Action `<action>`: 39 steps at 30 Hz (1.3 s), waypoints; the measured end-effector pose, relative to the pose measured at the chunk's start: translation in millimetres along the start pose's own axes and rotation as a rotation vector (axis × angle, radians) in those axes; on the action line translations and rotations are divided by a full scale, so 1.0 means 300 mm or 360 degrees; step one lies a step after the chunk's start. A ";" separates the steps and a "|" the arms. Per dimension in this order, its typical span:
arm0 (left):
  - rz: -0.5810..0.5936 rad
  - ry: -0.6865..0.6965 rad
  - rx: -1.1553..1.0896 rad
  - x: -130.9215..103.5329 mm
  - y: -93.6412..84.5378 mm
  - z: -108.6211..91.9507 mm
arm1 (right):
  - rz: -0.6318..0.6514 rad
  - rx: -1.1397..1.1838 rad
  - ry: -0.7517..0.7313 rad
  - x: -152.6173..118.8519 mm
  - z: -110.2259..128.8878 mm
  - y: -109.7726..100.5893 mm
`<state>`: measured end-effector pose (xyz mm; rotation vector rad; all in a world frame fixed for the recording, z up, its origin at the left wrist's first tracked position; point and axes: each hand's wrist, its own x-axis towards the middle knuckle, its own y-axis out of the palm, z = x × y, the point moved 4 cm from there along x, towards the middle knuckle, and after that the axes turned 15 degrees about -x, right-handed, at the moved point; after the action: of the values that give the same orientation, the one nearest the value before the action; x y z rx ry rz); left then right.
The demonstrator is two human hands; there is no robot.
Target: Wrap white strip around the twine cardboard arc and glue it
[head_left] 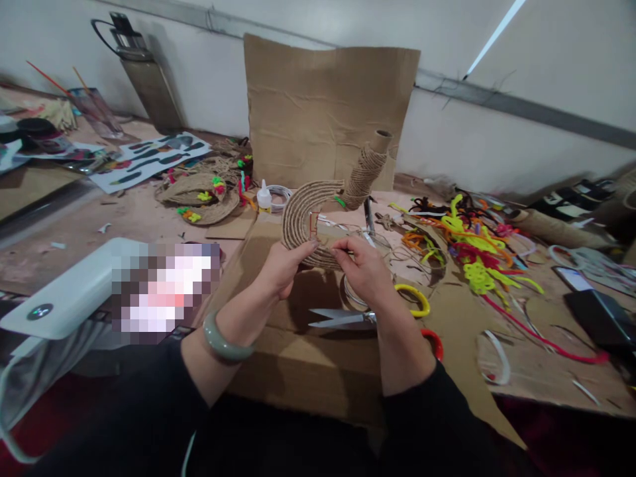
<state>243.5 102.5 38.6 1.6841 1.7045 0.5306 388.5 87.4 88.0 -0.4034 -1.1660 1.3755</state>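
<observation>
A curved, C-shaped piece covered in rows of jute twine [298, 212] is raised over the cardboard-covered bench. My left hand [284, 266] grips its lower left edge, thumb on top. At its lower right end, my right hand [362, 264] is closed, thumb and fingers pinched; what lies between the fingertips is too small to make out. Behind the piece stands a cardboard tube wound with twine [365, 173], leaning right. Scissors [342, 318] with yellow and red handles lie with blades apart beneath my right forearm.
Colourful fuzzy craft stems [477, 245] lie heaped at right. Finished-looking twine pieces [209, 195], a white glue bottle [264, 196] and a painted sheet [149, 159] are at left. A cardboard panel [318, 99] stands behind. A white power bank [74, 285] sits near my left arm.
</observation>
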 end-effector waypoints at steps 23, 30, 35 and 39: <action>0.0084 -0.0038 0.0020 -0.014 0.006 -0.003 | 0.0385 0.0538 0.0308 -0.002 -0.036 0.069; 0.0120 -0.0137 0.0104 -0.022 0.013 0.003 | 0.0278 0.0637 0.0462 0.000 -0.031 0.073; 0.0110 -0.0086 0.0179 -0.018 0.004 0.006 | 0.0277 0.0601 0.0360 0.000 -0.018 0.069; 0.0095 -0.0071 0.0178 -0.012 -0.004 0.006 | 0.0267 0.0506 0.0327 -0.001 -0.020 0.064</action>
<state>243.9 98.7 37.2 1.8174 1.6835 0.4285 383.0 94.0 70.0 -0.4093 -0.7431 1.5948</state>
